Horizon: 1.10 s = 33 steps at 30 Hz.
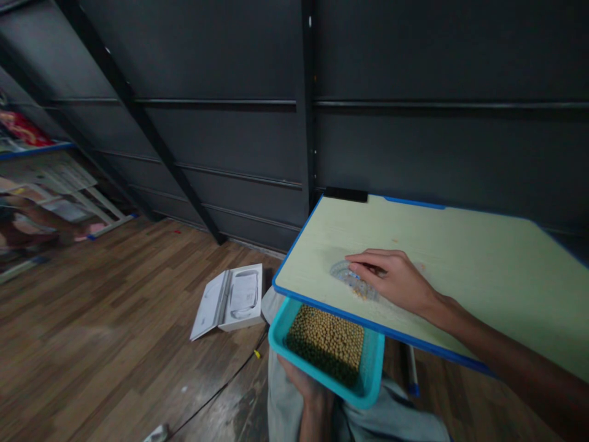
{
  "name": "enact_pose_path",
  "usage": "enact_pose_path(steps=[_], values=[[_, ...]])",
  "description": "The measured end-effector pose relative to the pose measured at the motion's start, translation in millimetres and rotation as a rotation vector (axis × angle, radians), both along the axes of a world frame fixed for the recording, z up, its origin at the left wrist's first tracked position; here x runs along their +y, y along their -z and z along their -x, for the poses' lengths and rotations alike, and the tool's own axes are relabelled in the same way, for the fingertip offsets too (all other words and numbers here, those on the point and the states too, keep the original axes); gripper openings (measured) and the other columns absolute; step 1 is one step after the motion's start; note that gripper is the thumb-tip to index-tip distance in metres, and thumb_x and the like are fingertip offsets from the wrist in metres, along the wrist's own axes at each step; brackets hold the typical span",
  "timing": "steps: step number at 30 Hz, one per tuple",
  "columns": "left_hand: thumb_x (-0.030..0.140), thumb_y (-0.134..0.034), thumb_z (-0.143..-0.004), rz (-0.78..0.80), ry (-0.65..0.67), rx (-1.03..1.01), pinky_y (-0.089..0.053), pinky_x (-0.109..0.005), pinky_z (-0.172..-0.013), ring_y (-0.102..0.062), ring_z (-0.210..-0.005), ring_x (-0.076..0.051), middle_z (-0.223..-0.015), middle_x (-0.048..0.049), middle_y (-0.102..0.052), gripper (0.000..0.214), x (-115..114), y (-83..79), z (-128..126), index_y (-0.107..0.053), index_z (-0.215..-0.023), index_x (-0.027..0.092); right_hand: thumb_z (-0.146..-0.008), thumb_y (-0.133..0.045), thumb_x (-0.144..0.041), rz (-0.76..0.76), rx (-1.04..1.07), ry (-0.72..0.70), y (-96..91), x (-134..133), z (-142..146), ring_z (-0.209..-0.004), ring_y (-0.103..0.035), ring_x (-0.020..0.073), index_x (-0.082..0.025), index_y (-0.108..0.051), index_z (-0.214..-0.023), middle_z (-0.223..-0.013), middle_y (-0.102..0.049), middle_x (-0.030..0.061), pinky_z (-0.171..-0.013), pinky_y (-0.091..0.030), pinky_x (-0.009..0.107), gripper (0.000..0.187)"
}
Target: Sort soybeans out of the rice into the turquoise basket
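My right hand (393, 279) lies flat on a pale green tabletop (460, 264) with a blue rim, fingers stretched over a small clear plastic bag (352, 279) holding a few beans. The hand is open and presses on the bag. Below the table's near edge, my left hand (304, 383) holds up a turquoise tray (368, 374) from underneath. The tray is filled with small yellow-green beans (326, 344). Only part of the left hand shows under the tray, above my lap.
An open white box (230, 299) lies on the wooden floor to the left. A thin black cable (216, 393) runs across the floor. Dark panelled wall with a slanted black beam (138, 116) stands behind. Cluttered shelving (41, 196) sits at far left.
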<state>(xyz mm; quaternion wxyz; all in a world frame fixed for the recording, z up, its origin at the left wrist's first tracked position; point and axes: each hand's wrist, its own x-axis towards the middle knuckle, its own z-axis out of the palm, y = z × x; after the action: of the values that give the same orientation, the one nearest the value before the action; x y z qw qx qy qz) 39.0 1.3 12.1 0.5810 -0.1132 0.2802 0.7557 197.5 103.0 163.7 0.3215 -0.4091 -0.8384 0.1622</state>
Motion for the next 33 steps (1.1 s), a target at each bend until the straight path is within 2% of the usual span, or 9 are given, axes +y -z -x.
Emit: enact_pose_path(steps=[6, 10, 15, 21, 25, 29, 33], values=[[0.052, -0.050, -0.086, 0.065, -0.061, 0.061, -0.048, -0.044, -0.101, -0.061, -0.119, -0.029, -0.121, -0.0053, -0.071, 0.040, 1, 2.2, -1, -0.074, -0.107, 0.027, -0.094, -0.059, -0.021, 0.014, -0.018, -0.036, -0.9, -3, 3, -0.088, -0.071, 0.0178, -0.023, -0.074, -0.110, -0.102, -0.077, 0.0032, -0.076, -0.055, 0.032, 0.022], [0.055, -0.049, -0.086, 0.047, -0.033, 0.089, -0.048, -0.045, -0.102, -0.060, -0.120, -0.030, -0.120, -0.0063, -0.071, 0.043, 1, 0.7, -2, -0.074, -0.107, 0.027, -0.094, -0.060, -0.022, 0.001, -0.002, -0.062, -0.3, -4, 6, -0.089, -0.071, 0.0182, -0.023, -0.074, -0.111, -0.102, -0.077, 0.0039, -0.080, -0.055, 0.033, 0.022], [0.051, -0.051, -0.085, 0.058, -0.053, 0.085, -0.048, -0.043, -0.102, -0.060, -0.121, -0.028, -0.118, -0.0042, -0.072, 0.036, 1, -1.0, -1, -0.076, -0.102, 0.030, -0.095, -0.060, -0.024, -0.007, 0.003, -0.067, -1.4, -5, 7, -0.089, -0.071, 0.0182, -0.022, -0.075, -0.110, -0.103, -0.077, 0.0043, -0.080, -0.055, 0.033, 0.021], [0.054, -0.050, -0.085, 0.116, -0.039, 0.048, -0.047, -0.046, -0.102, -0.060, -0.120, -0.030, -0.118, -0.0064, -0.072, 0.041, 0, -0.5, -1, -0.075, -0.104, 0.028, -0.093, -0.061, -0.025, -0.053, 0.040, -0.072, -0.8, -8, 8, -0.089, -0.072, 0.0184, -0.022, -0.075, -0.109, -0.102, -0.078, 0.0041, -0.081, -0.057, 0.033, 0.021], [0.059, -0.046, -0.085, 0.056, 0.004, 0.026, -0.047, -0.047, -0.102, -0.059, -0.122, -0.032, -0.123, -0.0089, -0.070, 0.050, 0, -7.0, -2, -0.075, -0.108, 0.026, -0.093, -0.062, -0.024, -0.078, -0.031, -0.108, 1.2, -10, 10, -0.089, -0.073, 0.0189, -0.022, -0.076, -0.107, -0.099, -0.078, 0.0035, -0.081, -0.057, 0.033, 0.020], [0.056, -0.050, -0.084, 0.005, 0.002, 0.036, -0.046, -0.046, -0.104, -0.058, -0.123, -0.031, -0.127, -0.0078, -0.068, 0.046, 0, -9.0, -2, -0.074, -0.110, 0.026, -0.092, -0.060, -0.019, -0.096, -0.061, -0.058, -0.4, -8, 7, -0.090, -0.072, 0.0192, -0.020, -0.076, -0.107, -0.102, -0.078, 0.0050, -0.082, -0.057, 0.033, 0.022], [0.051, -0.050, -0.086, 0.077, -0.052, 0.025, -0.047, -0.043, -0.103, -0.059, -0.121, -0.030, -0.123, -0.0056, -0.071, 0.040, -1, -13.3, -1, -0.075, -0.106, 0.027, -0.091, -0.057, -0.017, -0.064, -0.046, -0.008, -3.9, -5, 4, -0.087, -0.071, 0.0181, -0.022, -0.075, -0.109, -0.102, -0.077, 0.0037, -0.078, -0.056, 0.032, 0.025]])
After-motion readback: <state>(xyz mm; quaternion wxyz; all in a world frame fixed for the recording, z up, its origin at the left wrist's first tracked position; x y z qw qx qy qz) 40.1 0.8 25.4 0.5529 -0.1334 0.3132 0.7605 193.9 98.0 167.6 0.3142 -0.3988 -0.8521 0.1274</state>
